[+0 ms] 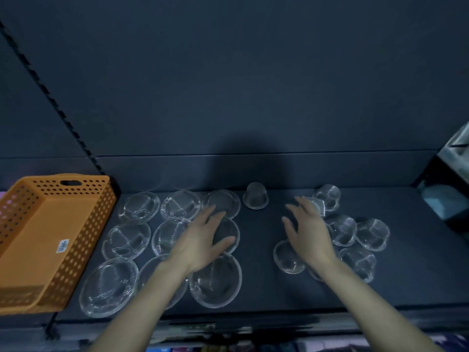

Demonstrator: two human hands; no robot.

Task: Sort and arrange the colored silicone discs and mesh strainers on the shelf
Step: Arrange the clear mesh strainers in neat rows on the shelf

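left hand flat, fingers spread, over clear round ribbed discs; right hand spread, empty, over small domed mesh strainers.

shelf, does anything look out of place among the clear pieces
One small domed piece sits alone at the back of the shelf, between the flat discs on the left and the bunched small cups on the right, joining neither group. The cups lie jumbled, not in rows.
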